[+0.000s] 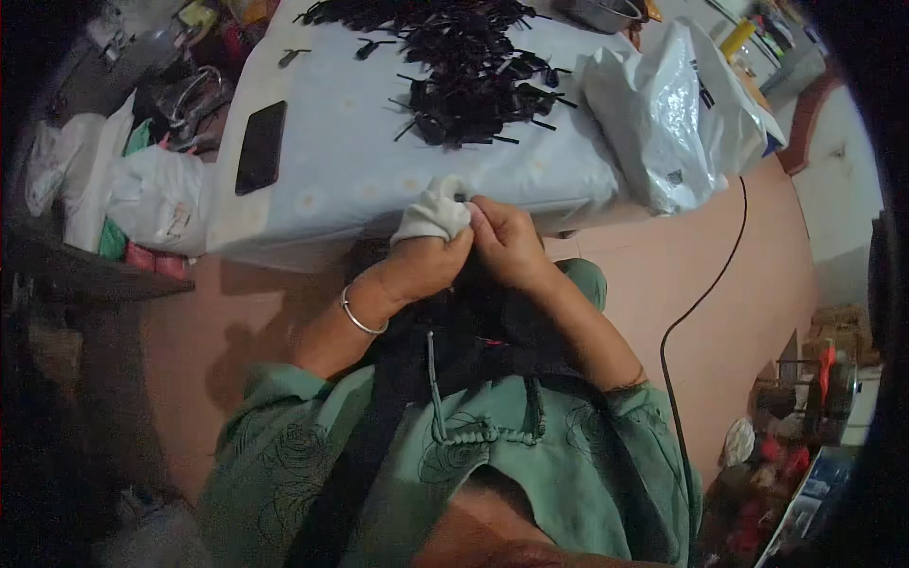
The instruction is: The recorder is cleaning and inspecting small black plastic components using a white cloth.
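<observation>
My left hand (431, 263), with a metal bangle on its wrist, is closed at the near edge of the table. A bunched white cloth (434, 216) covers most of its fingers; I cannot tell whether it is a glove. Pressed against it from the right is my right hand (509, 244), bare, with thumb and fingers pinched together. Between the fingertips a small dark spot shows, too small to name. Beyond the hands lies a heap of small black parts (464, 99) with thin stems. Two similar pieces sit apart from it, one of them a loose black part (371, 47).
A pale flowered cloth (331, 123) covers the table, with a dark phone (260, 147) at its left. White plastic bags stand right (663, 123) and left (156, 194). A metal bowl (601, 13) is at the back. A black cable (696, 308) runs down the right.
</observation>
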Tool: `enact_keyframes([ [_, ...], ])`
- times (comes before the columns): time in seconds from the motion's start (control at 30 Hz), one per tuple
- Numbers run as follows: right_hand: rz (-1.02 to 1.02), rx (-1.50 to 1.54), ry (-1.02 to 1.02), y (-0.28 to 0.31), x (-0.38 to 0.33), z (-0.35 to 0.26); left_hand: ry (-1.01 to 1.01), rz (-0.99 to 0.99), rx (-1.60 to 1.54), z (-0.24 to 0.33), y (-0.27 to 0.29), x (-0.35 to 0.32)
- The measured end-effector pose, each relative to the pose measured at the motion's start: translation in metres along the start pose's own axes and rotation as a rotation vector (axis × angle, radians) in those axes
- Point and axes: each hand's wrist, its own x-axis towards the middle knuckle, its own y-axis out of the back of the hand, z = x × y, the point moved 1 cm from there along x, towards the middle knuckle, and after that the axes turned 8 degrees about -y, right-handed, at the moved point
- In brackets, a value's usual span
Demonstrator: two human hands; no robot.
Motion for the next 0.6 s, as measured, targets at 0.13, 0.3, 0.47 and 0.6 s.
enact_keyframes([
  [0.13,-0.062,0.012,-0.125,0.012,-0.01,0.007,0.041,-0.231,0.029,0.003,-0.002,0.002],
  [0.3,0.091,-0.035,-0.111,0.034,-0.002,0.039,-0.276,-0.207,0.245,-0.016,-0.009,-0.004],
  [0.47,0.357,-0.232,-0.123,0.053,0.022,0.004,-0.21,-0.218,0.161,-0.014,0.008,-0.002],
  [0.6,0.518,-0.284,0.051,0.053,0.069,0.016,0.109,-0.163,-0.108,-0.007,0.012,-0.001],
])
